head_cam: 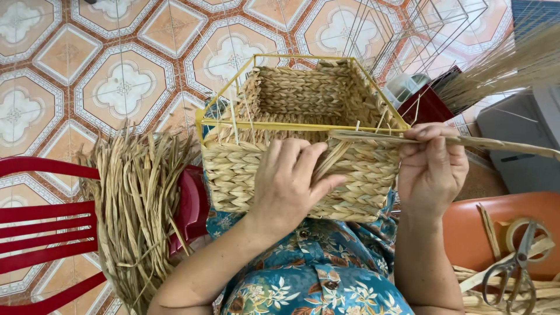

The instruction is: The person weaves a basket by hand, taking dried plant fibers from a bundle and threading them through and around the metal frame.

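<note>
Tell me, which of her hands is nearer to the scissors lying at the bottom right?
The right. The right hand pinches a dried strand at the woven basket rim, above the scissors. The left hand presses the basket's front wall, farther off toward the bundle of dried strands.

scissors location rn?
Head view, bottom right: the scissors lie on dried strands beside a tape roll, by the orange seat, right of the right hand.
</note>
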